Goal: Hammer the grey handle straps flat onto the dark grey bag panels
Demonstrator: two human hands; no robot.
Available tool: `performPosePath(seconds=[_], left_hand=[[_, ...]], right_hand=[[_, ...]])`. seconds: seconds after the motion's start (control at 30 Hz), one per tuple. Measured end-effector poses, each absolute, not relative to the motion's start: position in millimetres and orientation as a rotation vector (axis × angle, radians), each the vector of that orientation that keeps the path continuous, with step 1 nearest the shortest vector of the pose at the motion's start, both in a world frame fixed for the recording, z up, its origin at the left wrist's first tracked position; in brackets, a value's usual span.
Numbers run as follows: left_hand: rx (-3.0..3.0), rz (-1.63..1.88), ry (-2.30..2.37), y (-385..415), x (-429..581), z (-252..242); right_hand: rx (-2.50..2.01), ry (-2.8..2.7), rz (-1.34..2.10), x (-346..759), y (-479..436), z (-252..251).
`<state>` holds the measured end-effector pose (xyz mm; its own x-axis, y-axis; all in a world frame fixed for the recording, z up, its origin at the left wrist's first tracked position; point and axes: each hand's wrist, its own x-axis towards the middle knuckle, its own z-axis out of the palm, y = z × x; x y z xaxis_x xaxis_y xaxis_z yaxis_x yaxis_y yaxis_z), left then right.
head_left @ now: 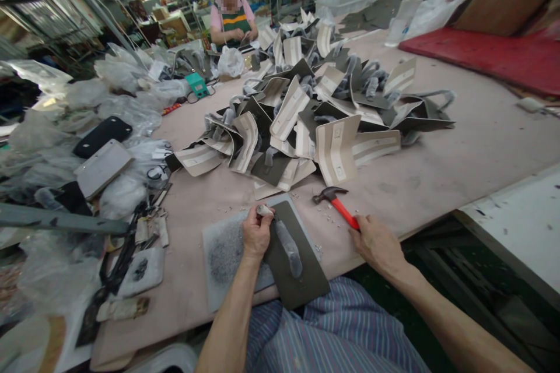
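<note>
My left hand (256, 235) is closed around a short, tape-wrapped tool (265, 210), which looks like a hand punch or setter. It stands at the upper end of a dark grey-green panel (280, 284), whose plastic-wrapped strap handle (289, 249) lies along its middle. Under the panel is a worn grey board (213, 298), pitted by marks; the panel's near end overhangs the table edge above my lap. To the right, my right hand (380, 247) grips a claw hammer (344, 211) by its red handle, with the head over the table. The tool's lower tip is hidden.
A large heap of folded panels (336, 148) with wrapped handles covers the middle of the table (472, 154). Plastic bags (126, 108), loose tools and a green box (196, 85) lie left. Small metal bits surround the board. Another person (231, 20) works across the table.
</note>
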<state>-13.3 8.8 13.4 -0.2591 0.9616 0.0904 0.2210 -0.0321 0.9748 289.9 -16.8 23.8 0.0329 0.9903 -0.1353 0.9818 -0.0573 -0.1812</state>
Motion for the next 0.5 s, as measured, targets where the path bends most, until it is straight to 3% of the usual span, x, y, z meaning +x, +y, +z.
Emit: performPosePath(seconds=[0.17, 0.23, 0.33, 0.5], left_hand=[[1.412, 1.307, 1.591, 9, -11, 13], [1.466, 1.296, 1.585, 9, -11, 12], [1.572, 1.272, 1.570, 8, -10, 10], [1.671, 1.247, 1.581, 5, -9, 8]], right_hand=[[-1.995, -1.211, 1.570, 278, -10, 49], [-1.810, -0.922, 1.846, 268, -11, 65], [-1.724, -0.954, 1.766, 246, -15, 90], [-1.537, -1.820, 0.816, 218, -16, 114]])
